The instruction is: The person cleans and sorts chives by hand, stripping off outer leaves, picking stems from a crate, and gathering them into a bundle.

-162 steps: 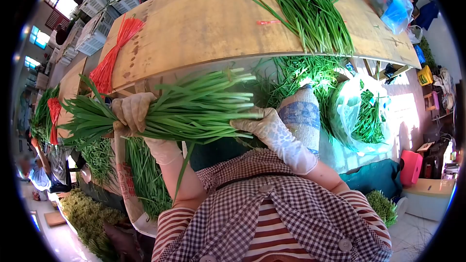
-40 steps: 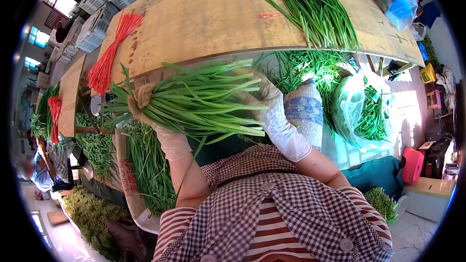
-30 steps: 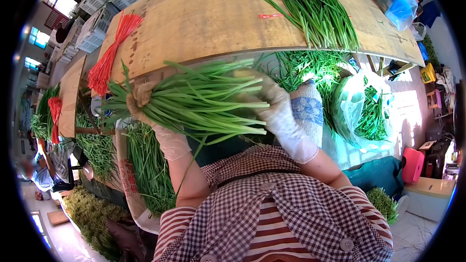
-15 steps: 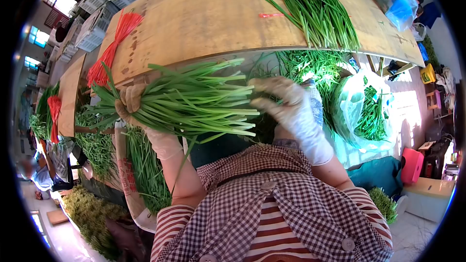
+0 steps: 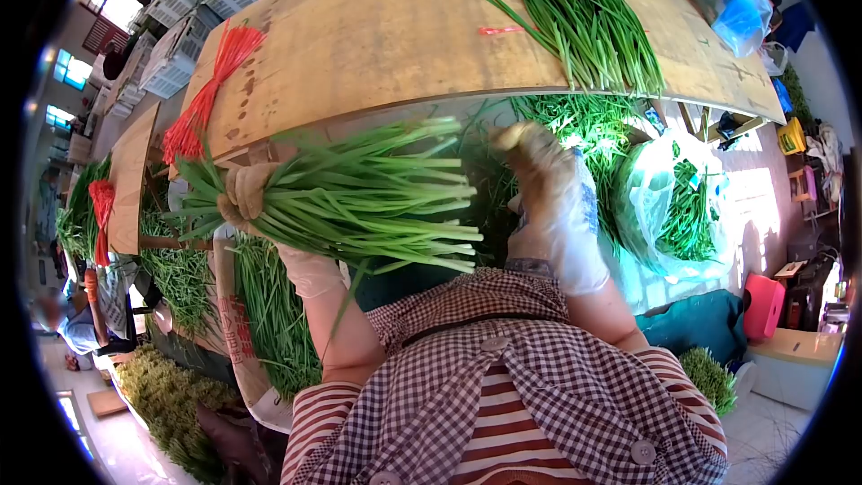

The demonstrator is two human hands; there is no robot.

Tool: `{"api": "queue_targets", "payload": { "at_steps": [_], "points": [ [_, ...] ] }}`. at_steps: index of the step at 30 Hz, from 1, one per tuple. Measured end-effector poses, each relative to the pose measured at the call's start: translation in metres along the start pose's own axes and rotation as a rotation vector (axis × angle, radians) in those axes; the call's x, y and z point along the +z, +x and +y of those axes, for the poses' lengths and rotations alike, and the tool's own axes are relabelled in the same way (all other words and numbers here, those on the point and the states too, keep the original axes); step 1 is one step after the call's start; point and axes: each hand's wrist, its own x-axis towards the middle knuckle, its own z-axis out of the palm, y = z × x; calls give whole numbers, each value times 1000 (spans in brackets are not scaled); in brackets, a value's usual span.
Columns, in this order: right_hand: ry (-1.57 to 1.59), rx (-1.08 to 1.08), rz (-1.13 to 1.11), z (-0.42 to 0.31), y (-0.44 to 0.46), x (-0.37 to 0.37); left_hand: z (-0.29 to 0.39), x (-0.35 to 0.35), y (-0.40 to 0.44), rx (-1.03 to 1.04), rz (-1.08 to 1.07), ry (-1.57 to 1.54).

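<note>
My left hand (image 5: 244, 192), in a soiled glove, is closed around a bunch of garlic chives (image 5: 368, 193) near its leafy end. The bunch lies sideways in front of my body, and its pale cut stems fan out to the right. Off the stem ends, apart from them, is my gloved right hand (image 5: 548, 184). Motion smears its fingers, so I cannot make out their shape or anything in them. Another pile of garlic chives (image 5: 584, 22) rests on the wooden table (image 5: 359, 45), its stems over the near edge.
Red ties (image 5: 214, 85) hang over the table's left end. More chives fill a container (image 5: 224, 305) at my lower left. On the right stands a clear plastic bag (image 5: 642, 207) of greens, beside loose greens (image 5: 579, 121) under the table. White crates (image 5: 175, 58) are stacked at the back left.
My right hand has drawn back from the stem ends to the right and turned, its fingers now blurred. The bunch in my left hand has shifted slightly.
</note>
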Motion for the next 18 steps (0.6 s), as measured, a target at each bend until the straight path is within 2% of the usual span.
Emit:
{"api": "queue_targets", "payload": {
  "at_steps": [2,6,7,10,11,12,14,16,18],
  "points": [
    [0,138,233,0,14,-20,7,0,-1,42,-4,98],
    [-420,220,-214,-24,9,-3,-6,3,-3,68,30,193],
    [-508,325,-292,-33,8,6,-10,2,-2,64,40,225],
    [-400,457,-418,-3,19,13,-16,-2,-1,5,7,234],
    [-235,406,-439,-3,16,18,-15,-4,-1,31,17,253],
    [-162,338,-335,7,12,26,-16,-4,0,35,13,268],
    [-624,202,-505,4,15,22,-17,-4,0,43,7,295],
    [-875,2,-656,10,7,18,-16,-3,0,25,26,310],
    [-985,-207,-566,14,0,15,-15,-2,-1,43,54,302]
  ]
}}
